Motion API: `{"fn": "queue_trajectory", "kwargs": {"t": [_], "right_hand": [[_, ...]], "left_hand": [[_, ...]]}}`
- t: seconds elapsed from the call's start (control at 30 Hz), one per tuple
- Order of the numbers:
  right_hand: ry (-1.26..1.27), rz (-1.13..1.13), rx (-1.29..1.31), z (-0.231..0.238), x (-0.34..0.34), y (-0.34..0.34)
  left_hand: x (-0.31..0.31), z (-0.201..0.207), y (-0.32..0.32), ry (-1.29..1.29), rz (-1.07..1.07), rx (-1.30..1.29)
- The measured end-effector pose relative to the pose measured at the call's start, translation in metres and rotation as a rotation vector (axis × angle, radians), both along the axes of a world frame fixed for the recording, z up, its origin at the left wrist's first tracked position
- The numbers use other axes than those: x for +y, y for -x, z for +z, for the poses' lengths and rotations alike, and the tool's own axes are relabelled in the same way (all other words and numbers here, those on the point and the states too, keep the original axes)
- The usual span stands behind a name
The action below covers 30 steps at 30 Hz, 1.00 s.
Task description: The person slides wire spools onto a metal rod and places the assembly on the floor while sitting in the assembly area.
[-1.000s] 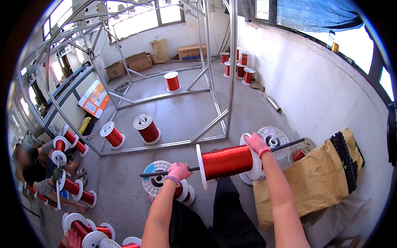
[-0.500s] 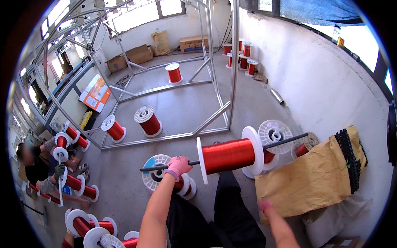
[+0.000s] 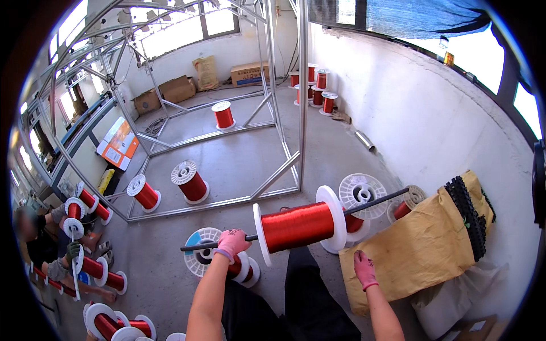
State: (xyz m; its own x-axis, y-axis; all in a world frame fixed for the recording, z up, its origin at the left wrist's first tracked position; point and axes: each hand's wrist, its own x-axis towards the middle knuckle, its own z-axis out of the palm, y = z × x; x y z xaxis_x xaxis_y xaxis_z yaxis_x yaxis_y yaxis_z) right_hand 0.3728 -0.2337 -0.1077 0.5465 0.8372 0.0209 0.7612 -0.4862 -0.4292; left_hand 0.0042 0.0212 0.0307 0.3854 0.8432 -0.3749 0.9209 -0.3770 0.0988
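A large spool of red wire [image 3: 298, 227] with white flanges hangs in front of my legs on a black rod [image 3: 380, 200] that runs through its core. My left hand [image 3: 233, 243], in a pink glove, is closed round the rod just left of the spool. The rod slants up to the right, and its right end is held by no hand. My right hand [image 3: 364, 269], also gloved in pink, is off the rod with loosely bent fingers apart. It is over the near edge of a brown paper sheet [image 3: 409, 250] and holds nothing visible.
Standing spools [image 3: 363, 196] are behind the held one; another [image 3: 202, 250] stands beneath my left hand. A metal frame [image 3: 216, 207] crosses the floor ahead. More spools [image 3: 329, 103] are stacked by the right wall. At left, a person [image 3: 42, 238] sits among spools.
My right hand has risen from the lower edge toward the spool, over the brown paper. The view has shifted slightly right. My left hand keeps its grip on the rod.
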Motion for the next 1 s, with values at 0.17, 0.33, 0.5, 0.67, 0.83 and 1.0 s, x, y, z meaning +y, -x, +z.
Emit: {"fn": "queue_trajectory", "kwargs": {"t": [0.17, 0.33, 0.5, 0.67, 0.83, 1.0], "right_hand": [[-0.127, -0.065, 0.111, 0.000, 0.003, 0.003], [-0.436, -0.200, 0.419, 0.036, 0.030, 0.002], [-0.744, -0.059, 0.479, 0.158, 0.091, 0.028], [-0.537, 0.048, 0.274, 0.206, 0.174, 0.033], [-0.230, 0.036, 0.036, 0.201, 0.213, 0.040], [-0.174, 0.030, 0.237, 0.190, 0.184, 0.049]], "left_hand": [[-0.001, -0.003, 0.001, -0.020, -0.018, -0.013], [-0.001, -0.006, 0.001, -0.032, -0.040, -0.012], [0.001, -0.009, 0.006, -0.037, -0.019, -0.017], [0.000, -0.008, 0.003, -0.033, -0.012, -0.016], [0.001, -0.007, -0.004, -0.042, -0.017, -0.011], [0.001, -0.004, 0.002, -0.014, 0.009, 0.002]]}}
